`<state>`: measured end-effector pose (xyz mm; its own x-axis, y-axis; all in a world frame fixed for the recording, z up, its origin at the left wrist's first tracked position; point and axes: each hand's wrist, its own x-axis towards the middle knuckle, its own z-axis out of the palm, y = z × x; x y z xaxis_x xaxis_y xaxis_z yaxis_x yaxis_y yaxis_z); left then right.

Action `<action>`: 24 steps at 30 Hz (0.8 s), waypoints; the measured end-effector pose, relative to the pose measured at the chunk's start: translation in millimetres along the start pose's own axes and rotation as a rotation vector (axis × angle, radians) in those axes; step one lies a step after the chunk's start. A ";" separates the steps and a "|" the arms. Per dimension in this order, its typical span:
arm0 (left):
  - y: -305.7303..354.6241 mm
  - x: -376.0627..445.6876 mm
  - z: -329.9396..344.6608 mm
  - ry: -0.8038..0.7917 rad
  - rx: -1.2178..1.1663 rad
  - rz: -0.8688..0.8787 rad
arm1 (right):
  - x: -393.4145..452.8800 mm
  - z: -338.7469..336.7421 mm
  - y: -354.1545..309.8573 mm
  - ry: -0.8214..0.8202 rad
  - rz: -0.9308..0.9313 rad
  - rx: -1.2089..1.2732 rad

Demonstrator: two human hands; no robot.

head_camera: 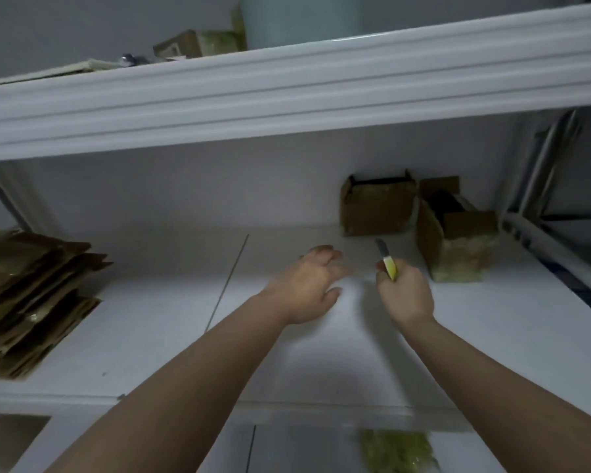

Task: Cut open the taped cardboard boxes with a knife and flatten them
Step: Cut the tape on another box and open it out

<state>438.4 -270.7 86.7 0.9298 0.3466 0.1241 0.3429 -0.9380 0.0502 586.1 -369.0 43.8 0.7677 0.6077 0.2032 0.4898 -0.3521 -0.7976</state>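
Note:
Two small cardboard boxes stand at the back right of the white shelf: one box (376, 209) against the back wall, the other box (458, 240) to its right with flaps open. My right hand (405, 291) grips a yellow-handled knife (388, 259), blade pointing up toward the boxes. My left hand (307, 285) hovers over the shelf with fingers spread and relaxed, holding nothing, a little short of the left box. A pile of flattened cardboard (28, 302) lies at the shelf's left end.
The white shelf surface (185, 319) stretches between the pile and the boxes. An upper shelf (287, 90) overhangs it, carrying a box and a pale blue container. A metal frame (553, 206) borders the right side. Something green lies blurred below the shelf edge (396, 452).

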 end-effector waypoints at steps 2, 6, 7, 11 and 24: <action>17.1 12.5 6.7 -0.034 0.010 0.009 | 7.4 -11.2 17.5 0.017 0.046 0.038; 33.5 32.4 21.6 -0.101 0.006 -0.010 | 15.1 -24.9 50.1 0.044 0.158 0.085; 37.5 39.9 25.1 -0.112 -0.012 -0.014 | 17.0 -29.6 56.9 0.051 0.178 0.096; 55.9 85.5 34.6 -0.132 -0.078 -0.024 | 27.7 -53.1 78.5 0.068 0.218 0.099; 107.1 186.0 27.0 -0.079 -0.463 -0.232 | 41.7 -93.3 100.8 0.052 0.225 0.081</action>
<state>651.6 -306.9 88.4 0.8496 0.5272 -0.0168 0.4631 -0.7302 0.5023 706.0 -445.6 24.8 0.8750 0.4822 0.0423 0.2706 -0.4148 -0.8687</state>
